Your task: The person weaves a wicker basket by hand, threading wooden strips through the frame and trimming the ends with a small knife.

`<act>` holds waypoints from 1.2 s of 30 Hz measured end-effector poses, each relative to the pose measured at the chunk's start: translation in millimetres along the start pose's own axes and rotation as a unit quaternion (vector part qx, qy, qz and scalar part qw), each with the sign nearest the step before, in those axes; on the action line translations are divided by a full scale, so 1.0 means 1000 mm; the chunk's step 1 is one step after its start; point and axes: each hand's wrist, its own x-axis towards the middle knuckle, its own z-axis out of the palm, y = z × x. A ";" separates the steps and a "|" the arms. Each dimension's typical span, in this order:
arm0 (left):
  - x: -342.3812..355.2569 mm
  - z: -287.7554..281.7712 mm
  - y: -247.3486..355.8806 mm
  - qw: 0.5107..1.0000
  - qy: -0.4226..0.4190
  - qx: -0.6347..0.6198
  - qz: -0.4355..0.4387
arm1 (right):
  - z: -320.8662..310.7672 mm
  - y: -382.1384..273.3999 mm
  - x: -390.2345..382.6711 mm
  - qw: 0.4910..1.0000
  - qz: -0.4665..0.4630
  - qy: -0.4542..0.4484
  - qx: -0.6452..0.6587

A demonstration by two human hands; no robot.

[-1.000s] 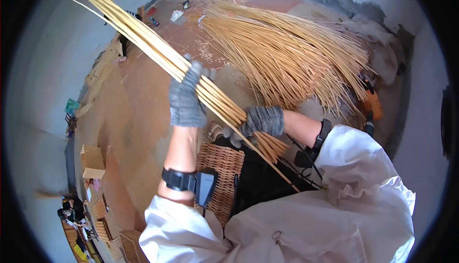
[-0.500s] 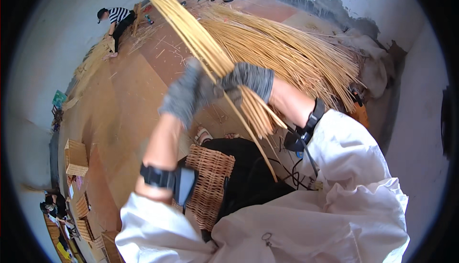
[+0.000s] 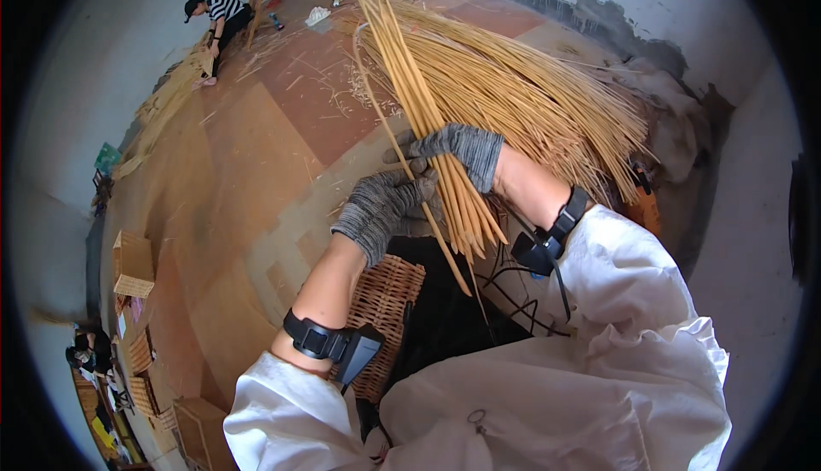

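At the middle of the view, the right hand curls around a bundle of pale canes, while the left hand, just beside it, pinches 1 separate cane; how firmly either grips cannot be told. The bundle tilts and its lower ends fan apart, so a slack right grip could let canes slide out unevenly. A sharp tug on the separate cane could bend or crack it, or drag its neighbours along. Below, black cables lie near the lower ends and could snag them. Farther out, the upper tips overlap the large cane pile in this view; if they touch, a sideways swing could tangle the 2.
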 end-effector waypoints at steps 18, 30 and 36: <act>-0.074 -0.103 -0.130 0.825 0.261 0.487 -0.117 | -0.042 0.022 0.002 0.986 -0.008 -0.130 0.105; -0.069 -0.021 -0.056 0.975 -0.094 0.167 0.113 | 0.017 -0.041 0.028 0.963 -0.133 -0.217 0.091; -0.109 -0.032 -0.019 0.989 -0.020 0.078 0.121 | 0.013 -0.084 0.022 0.951 -0.201 -0.226 0.069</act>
